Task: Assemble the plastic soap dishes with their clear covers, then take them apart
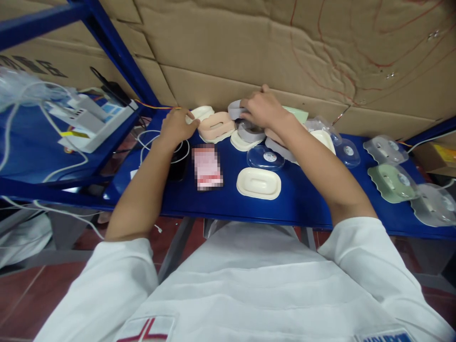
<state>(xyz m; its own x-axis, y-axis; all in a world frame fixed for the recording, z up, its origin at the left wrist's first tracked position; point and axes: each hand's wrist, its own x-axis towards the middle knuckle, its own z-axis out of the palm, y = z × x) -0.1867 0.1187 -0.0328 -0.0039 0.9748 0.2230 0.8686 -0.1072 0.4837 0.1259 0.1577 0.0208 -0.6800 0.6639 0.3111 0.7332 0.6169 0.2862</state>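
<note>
Seemingly, the right hand [261, 108] pinches a grey ring [234, 110]; the left hand [178, 126], half-open, touches a cream dish [202, 113].

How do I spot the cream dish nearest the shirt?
Start at the front edge of the blue table. Right of the blurred pink rectangle, just in front of a clear lid, lies the rounded cream dish. Unlike the other cream pieces, it lies in front of the cluster.
</note>
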